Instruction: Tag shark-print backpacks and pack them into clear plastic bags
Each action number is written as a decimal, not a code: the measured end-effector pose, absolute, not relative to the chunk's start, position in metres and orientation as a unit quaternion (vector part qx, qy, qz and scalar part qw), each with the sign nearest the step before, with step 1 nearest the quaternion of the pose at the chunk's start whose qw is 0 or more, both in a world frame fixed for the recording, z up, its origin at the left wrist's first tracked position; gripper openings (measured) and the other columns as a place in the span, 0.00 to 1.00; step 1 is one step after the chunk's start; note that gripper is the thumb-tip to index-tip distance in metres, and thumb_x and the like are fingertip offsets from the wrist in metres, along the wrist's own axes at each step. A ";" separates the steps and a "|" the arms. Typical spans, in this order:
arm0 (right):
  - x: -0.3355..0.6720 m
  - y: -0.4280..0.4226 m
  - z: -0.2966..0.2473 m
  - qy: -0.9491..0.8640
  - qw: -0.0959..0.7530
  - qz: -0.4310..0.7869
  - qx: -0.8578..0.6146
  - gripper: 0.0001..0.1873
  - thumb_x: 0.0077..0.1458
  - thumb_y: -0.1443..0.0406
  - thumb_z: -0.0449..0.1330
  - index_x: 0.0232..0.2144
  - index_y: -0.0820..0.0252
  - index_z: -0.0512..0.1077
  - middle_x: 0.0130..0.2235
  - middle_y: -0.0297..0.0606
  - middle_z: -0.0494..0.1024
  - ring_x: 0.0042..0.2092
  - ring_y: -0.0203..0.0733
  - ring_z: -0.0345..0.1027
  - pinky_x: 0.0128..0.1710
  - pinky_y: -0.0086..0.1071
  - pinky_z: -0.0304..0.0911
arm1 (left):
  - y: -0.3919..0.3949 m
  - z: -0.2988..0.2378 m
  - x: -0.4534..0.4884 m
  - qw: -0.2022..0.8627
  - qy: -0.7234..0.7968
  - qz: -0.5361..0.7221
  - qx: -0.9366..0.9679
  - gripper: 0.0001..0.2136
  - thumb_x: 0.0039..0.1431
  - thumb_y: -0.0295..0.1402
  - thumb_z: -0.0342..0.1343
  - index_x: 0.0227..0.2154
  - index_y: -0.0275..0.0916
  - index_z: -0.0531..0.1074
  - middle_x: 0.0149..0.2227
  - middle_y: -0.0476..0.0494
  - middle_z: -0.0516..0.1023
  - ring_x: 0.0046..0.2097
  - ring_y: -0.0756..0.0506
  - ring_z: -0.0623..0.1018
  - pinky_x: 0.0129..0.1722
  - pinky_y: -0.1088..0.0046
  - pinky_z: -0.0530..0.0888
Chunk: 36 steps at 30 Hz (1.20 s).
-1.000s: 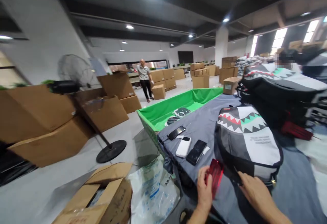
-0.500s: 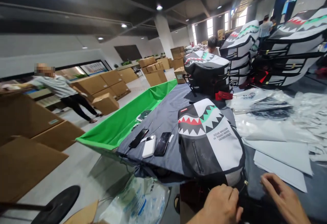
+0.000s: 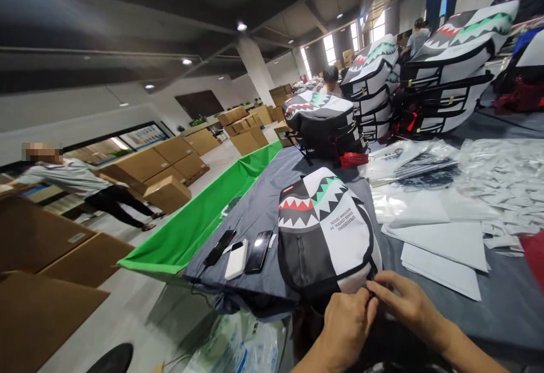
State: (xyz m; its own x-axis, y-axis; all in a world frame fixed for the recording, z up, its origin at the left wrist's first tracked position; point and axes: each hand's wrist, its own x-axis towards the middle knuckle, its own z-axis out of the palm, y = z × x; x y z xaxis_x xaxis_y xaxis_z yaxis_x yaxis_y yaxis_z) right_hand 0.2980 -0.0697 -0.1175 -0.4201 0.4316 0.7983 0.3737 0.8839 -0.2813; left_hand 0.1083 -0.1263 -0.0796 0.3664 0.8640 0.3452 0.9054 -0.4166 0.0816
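Meeting at the lower right edge of the backpack (image 3: 323, 225), your left hand (image 3: 346, 322) and your right hand (image 3: 408, 305) were narrow, with the fingertips of both very near each other. Whether they pinched some small part of it, I could not tell, because the fingers covered that place. The backpack lay just right of the frame's centre, with its shark-teeth print upward, on the grey cloth (image 3: 259, 208). At the bottom centre, below the cloth's edge, there was a plastic bag (image 3: 242, 344). To the left of the backpack, a white device (image 3: 237, 259) lay between two dark phones (image 3: 220, 247). On its right side were white sheets (image 3: 442, 274). Farther, a green trough (image 3: 204, 231) ran along the left edge of the cloth. In the upper right, similar bags stood in stacks (image 3: 446, 78). At the left side, another person (image 3: 80, 183) leaned near cardboard boxes (image 3: 168, 191).
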 end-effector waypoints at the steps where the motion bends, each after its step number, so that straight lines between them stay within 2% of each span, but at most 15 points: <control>1: 0.297 -0.062 -0.113 -0.844 0.483 0.047 -0.230 0.17 0.64 0.71 0.57 0.53 0.53 0.74 0.42 0.40 0.77 0.39 0.38 0.75 0.38 0.27 0.73 | -0.126 -0.075 0.106 0.083 -0.530 -0.190 -0.823 0.06 0.65 0.32 0.56 0.32 0.41 0.75 0.20 0.48 0.79 0.18 0.45 0.78 0.17 0.74 0.64; 4: 0.294 -0.046 -0.110 -0.838 0.479 0.109 -0.237 0.12 0.64 0.68 0.58 0.47 0.52 0.77 0.41 0.38 0.73 0.36 0.35 0.71 0.35 0.26 0.71 | -0.123 -0.074 0.105 0.117 -0.513 -0.203 -0.825 0.09 0.66 0.33 0.55 0.28 0.41 0.72 0.17 0.50 0.76 0.16 0.45 0.76 0.16 0.73 0.61; 6: 0.295 -0.044 -0.120 -0.834 0.447 0.182 -0.267 0.09 0.65 0.66 0.57 0.42 0.52 0.78 0.40 0.38 0.71 0.37 0.36 0.72 0.37 0.27 0.72 | -0.121 -0.087 0.104 0.106 -0.506 -0.158 -0.841 0.08 0.63 0.32 0.59 0.27 0.41 0.71 0.17 0.51 0.76 0.16 0.45 0.76 0.16 0.73 0.61; 9: 0.314 -0.052 -0.141 -0.810 0.371 0.335 -0.306 0.15 0.64 0.61 0.58 0.51 0.51 0.74 0.45 0.40 0.75 0.43 0.40 0.75 0.46 0.33 0.74 | -0.124 -0.119 0.094 0.095 -0.483 -0.092 -0.866 0.06 0.57 0.32 0.65 0.34 0.39 0.73 0.22 0.50 0.79 0.20 0.44 0.78 0.18 0.73 0.64; 11: 0.339 -0.055 -0.151 -0.756 0.375 0.376 -0.384 0.23 0.62 0.54 0.60 0.57 0.51 0.70 0.46 0.41 0.78 0.43 0.43 0.76 0.42 0.34 0.74 | -0.131 -0.136 0.082 0.108 -0.494 -0.108 -0.856 0.10 0.56 0.34 0.67 0.37 0.39 0.72 0.26 0.49 0.80 0.25 0.44 0.79 0.23 0.72 0.69; 12: 0.355 -0.054 -0.153 -0.719 0.391 0.362 -0.447 0.25 0.61 0.50 0.60 0.56 0.52 0.71 0.43 0.40 0.80 0.40 0.44 0.77 0.37 0.33 0.74 | -0.135 -0.142 0.076 0.118 -0.512 -0.128 -0.841 0.10 0.56 0.35 0.67 0.34 0.39 0.71 0.26 0.49 0.79 0.26 0.44 0.79 0.26 0.71 0.71; 14: 0.384 -0.046 -0.153 -0.660 0.401 0.287 -0.567 0.27 0.57 0.41 0.58 0.46 0.54 0.75 0.36 0.40 0.80 0.34 0.45 0.75 0.29 0.34 0.70 | -0.141 -0.150 0.066 0.136 -0.545 -0.169 -0.810 0.11 0.58 0.36 0.65 0.27 0.41 0.68 0.24 0.50 0.76 0.26 0.44 0.78 0.28 0.69 0.71; 16: 0.405 -0.033 -0.151 -0.659 0.361 0.211 -0.625 0.32 0.51 0.33 0.56 0.34 0.53 0.76 0.32 0.41 0.79 0.31 0.47 0.73 0.30 0.37 0.69 | -0.142 -0.153 0.062 0.150 -0.550 -0.197 -0.797 0.15 0.62 0.37 0.62 0.23 0.42 0.65 0.21 0.51 0.73 0.24 0.45 0.75 0.27 0.69 0.68; 18: 0.413 -0.022 -0.150 -0.675 0.316 0.167 -0.646 0.36 0.48 0.29 0.52 0.28 0.53 0.75 0.30 0.42 0.79 0.33 0.50 0.74 0.32 0.41 0.68 | -0.139 -0.155 0.063 0.152 -0.541 -0.217 -0.798 0.16 0.64 0.38 0.60 0.23 0.42 0.65 0.20 0.51 0.72 0.22 0.46 0.74 0.25 0.69 0.65; 21: 0.412 -0.014 -0.150 -0.661 0.288 0.150 -0.677 0.36 0.50 0.30 0.48 0.26 0.52 0.76 0.31 0.42 0.80 0.32 0.51 0.73 0.29 0.41 0.65 | -0.136 -0.160 0.066 0.135 -0.522 -0.241 -0.807 0.16 0.66 0.39 0.58 0.23 0.42 0.65 0.19 0.51 0.72 0.22 0.47 0.73 0.26 0.69 0.64; 25: 0.416 -0.010 -0.153 -0.658 0.257 0.162 -0.689 0.29 0.52 0.37 0.51 0.27 0.51 0.77 0.30 0.41 0.80 0.29 0.50 0.72 0.24 0.38 0.60 | -0.139 -0.162 0.067 0.089 -0.506 -0.305 -0.802 0.15 0.71 0.38 0.49 0.27 0.40 0.69 0.22 0.49 0.73 0.24 0.47 0.74 0.29 0.69 0.67; 28: 0.424 -0.003 -0.155 -0.674 0.226 0.185 -0.679 0.25 0.52 0.42 0.51 0.29 0.51 0.77 0.29 0.40 0.80 0.28 0.49 0.72 0.24 0.37 0.60 | -0.144 -0.152 0.069 0.009 -0.488 -0.380 -0.786 0.16 0.73 0.39 0.44 0.37 0.39 0.74 0.28 0.44 0.78 0.30 0.46 0.77 0.33 0.69 0.72; 32: 0.428 0.009 -0.150 -0.713 0.234 0.157 -0.642 0.27 0.56 0.40 0.45 0.26 0.52 0.69 0.31 0.43 0.78 0.30 0.49 0.73 0.28 0.38 0.65 | -0.150 -0.127 0.081 -0.153 -0.402 -0.466 -0.773 0.13 0.72 0.36 0.47 0.46 0.37 0.74 0.40 0.36 0.80 0.45 0.42 0.79 0.45 0.64 0.77; 34: 0.426 0.010 -0.141 -0.725 0.237 0.142 -0.631 0.29 0.57 0.38 0.42 0.26 0.52 0.65 0.30 0.43 0.76 0.30 0.49 0.73 0.29 0.40 0.66 | -0.150 -0.120 0.094 -0.277 -0.374 -0.474 -0.748 0.14 0.70 0.39 0.50 0.44 0.37 0.77 0.39 0.36 0.81 0.43 0.42 0.79 0.45 0.64 0.77; 36: 0.421 0.003 -0.131 -0.743 0.239 0.139 -0.609 0.30 0.57 0.36 0.41 0.26 0.51 0.64 0.28 0.41 0.74 0.29 0.48 0.72 0.30 0.40 0.67 | -0.144 -0.121 0.114 -0.466 -0.381 -0.447 -0.662 0.17 0.64 0.46 0.57 0.44 0.37 0.78 0.41 0.36 0.82 0.43 0.42 0.81 0.46 0.63 0.77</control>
